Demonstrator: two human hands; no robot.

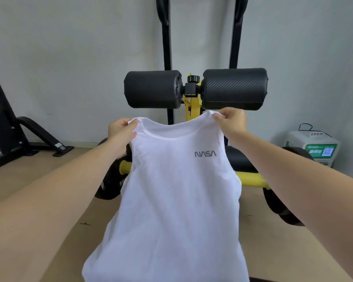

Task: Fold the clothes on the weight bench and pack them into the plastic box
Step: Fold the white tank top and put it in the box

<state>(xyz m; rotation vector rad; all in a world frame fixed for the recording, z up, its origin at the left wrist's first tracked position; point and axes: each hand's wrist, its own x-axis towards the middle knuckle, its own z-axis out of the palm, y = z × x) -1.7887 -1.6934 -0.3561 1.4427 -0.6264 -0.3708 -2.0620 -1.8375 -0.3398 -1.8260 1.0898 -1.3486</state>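
A white sleeveless top (171, 200) with a grey NASA logo on the chest hangs spread out in front of me, held up in the air by its two shoulder straps. My left hand (121, 132) pinches the left strap. My right hand (231, 121) pinches the right strap. The top's hem reaches the bottom edge of the view and hides most of the weight bench. The bench's black roller pads (153, 89) and yellow frame (251, 178) show behind the top. No plastic box is in view.
Black weight plates (277, 204) sit on the yellow bar at right and left (108, 186). Two black uprights (167, 37) rise against the white wall. Another black machine's frame (6, 131) stands at left. A white and green device (314, 147) sits on the floor at right.
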